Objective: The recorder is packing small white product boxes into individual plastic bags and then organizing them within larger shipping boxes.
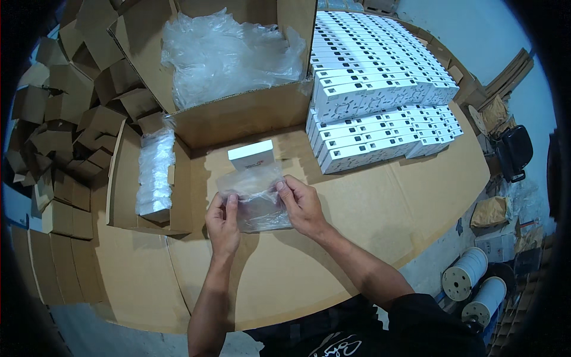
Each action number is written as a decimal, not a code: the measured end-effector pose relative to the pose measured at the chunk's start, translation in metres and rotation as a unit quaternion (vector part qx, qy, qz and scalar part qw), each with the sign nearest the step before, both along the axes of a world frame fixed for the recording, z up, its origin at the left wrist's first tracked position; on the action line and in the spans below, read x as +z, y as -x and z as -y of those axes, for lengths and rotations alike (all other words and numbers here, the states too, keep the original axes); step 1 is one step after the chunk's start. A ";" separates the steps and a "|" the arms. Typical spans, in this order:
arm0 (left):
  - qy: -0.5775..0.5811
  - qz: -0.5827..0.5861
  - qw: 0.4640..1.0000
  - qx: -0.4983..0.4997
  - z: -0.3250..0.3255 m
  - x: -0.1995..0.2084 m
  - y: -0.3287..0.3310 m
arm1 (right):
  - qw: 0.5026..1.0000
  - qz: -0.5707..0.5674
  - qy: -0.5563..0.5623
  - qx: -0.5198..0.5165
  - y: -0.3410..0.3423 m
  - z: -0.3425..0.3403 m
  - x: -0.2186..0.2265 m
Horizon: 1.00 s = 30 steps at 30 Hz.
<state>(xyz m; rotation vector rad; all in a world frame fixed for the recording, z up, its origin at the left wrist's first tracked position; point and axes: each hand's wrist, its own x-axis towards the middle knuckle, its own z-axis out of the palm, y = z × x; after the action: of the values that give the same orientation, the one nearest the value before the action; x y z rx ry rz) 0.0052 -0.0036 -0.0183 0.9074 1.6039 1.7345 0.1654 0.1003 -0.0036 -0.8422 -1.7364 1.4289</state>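
A clear bubble-wrap bag [259,205] is stretched between my two hands over the cardboard-covered table. My left hand [223,223] pinches its left side, thumb on top. At the right edge, my right hand [300,205] grips the same bag between thumb and fingers. Just beyond the bag stands a small white box [251,156] with a reddish mark on its front; the bag hides its lower part. Left of my hands, an open cardboard carton [181,208] holds a row of wrapped white boxes [156,172].
A large carton [238,116] full of clear plastic bags [232,56] stands at the back. Stacked white boxes [380,89] fill the back right of the table [369,238]. Empty brown boxes [65,101] are heaped at the left. Wire spools [467,273] sit on the floor at right.
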 end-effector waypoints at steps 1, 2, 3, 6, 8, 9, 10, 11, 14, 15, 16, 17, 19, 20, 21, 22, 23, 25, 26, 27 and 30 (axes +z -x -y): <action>-0.008 -0.011 1.000 0.020 0.000 -0.001 0.000 | 1.000 0.000 -0.001 0.001 0.001 -0.001 -0.001; -0.009 -0.011 1.000 0.021 0.000 0.000 -0.002 | 0.997 -0.047 0.054 -0.001 0.001 -0.001 -0.003; -0.022 -0.008 1.000 0.019 0.000 0.002 -0.005 | 0.990 -0.094 0.109 -0.003 0.002 -0.002 -0.004; -0.030 0.029 0.999 0.020 0.000 0.005 -0.009 | 0.977 -0.154 0.146 -0.013 0.002 -0.006 -0.004; -0.023 0.063 0.998 0.021 -0.003 0.008 -0.012 | 0.977 -0.154 0.151 -0.006 -0.001 -0.010 -0.008; -0.049 0.042 0.998 0.016 -0.005 0.010 -0.015 | 0.976 -0.153 0.156 -0.001 -0.002 -0.010 -0.009; -0.073 0.021 0.997 0.010 -0.006 0.013 -0.016 | 0.976 -0.153 0.155 0.000 -0.001 -0.010 -0.008; -0.074 0.021 0.997 0.010 -0.005 0.014 -0.015 | 0.975 -0.153 0.158 0.007 -0.002 -0.009 -0.008; 0.024 0.024 0.999 -0.041 -0.001 0.018 -0.013 | 0.977 -0.143 0.156 0.025 -0.003 -0.009 -0.007; 0.036 0.024 0.997 -0.056 0.000 0.020 -0.012 | 0.979 -0.132 0.152 0.035 -0.004 -0.009 -0.006; 0.049 0.025 0.996 -0.072 0.000 0.021 -0.012 | 0.979 -0.132 0.151 0.036 -0.005 -0.011 -0.006; 0.048 0.025 0.996 -0.070 0.001 0.022 -0.011 | 0.982 -0.129 0.137 0.028 -0.007 -0.013 -0.006; 0.060 0.012 0.994 -0.088 0.001 0.023 -0.011 | 0.984 -0.126 0.120 0.022 -0.009 -0.018 -0.003; 0.057 0.011 0.994 -0.087 0.000 0.023 -0.012 | 0.986 -0.150 0.078 -0.007 -0.009 -0.021 0.001; 0.045 0.015 0.995 -0.088 -0.001 0.022 -0.014 | 0.984 -0.174 0.034 -0.036 -0.011 -0.024 0.005; 0.032 0.018 0.995 -0.089 -0.002 0.022 -0.014 | 0.987 -0.147 -0.001 -0.068 -0.014 -0.026 0.008; 0.030 0.019 0.996 -0.088 -0.001 0.021 -0.014 | 0.987 -0.147 -0.003 -0.066 -0.017 -0.026 0.017; 0.048 0.025 0.995 -0.087 0.000 0.019 -0.012 | 0.959 0.005 -0.269 -0.091 -0.020 -0.025 0.040; 0.045 0.026 0.995 -0.089 0.000 0.018 -0.012 | 0.933 0.013 -0.352 -0.077 -0.020 -0.028 0.042; 0.032 0.020 0.996 -0.087 0.000 0.016 -0.011 | 0.932 0.014 -0.354 -0.077 -0.020 -0.026 0.046; 0.012 0.022 0.996 -0.090 -0.001 0.016 -0.011 | 0.921 0.024 -0.386 -0.046 -0.014 -0.020 0.052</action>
<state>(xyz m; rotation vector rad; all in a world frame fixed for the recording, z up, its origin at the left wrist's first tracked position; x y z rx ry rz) 0.0164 -0.0027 -0.0027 0.9649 1.4636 1.5971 0.1790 0.1203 0.0487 -0.5055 -2.0325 0.5557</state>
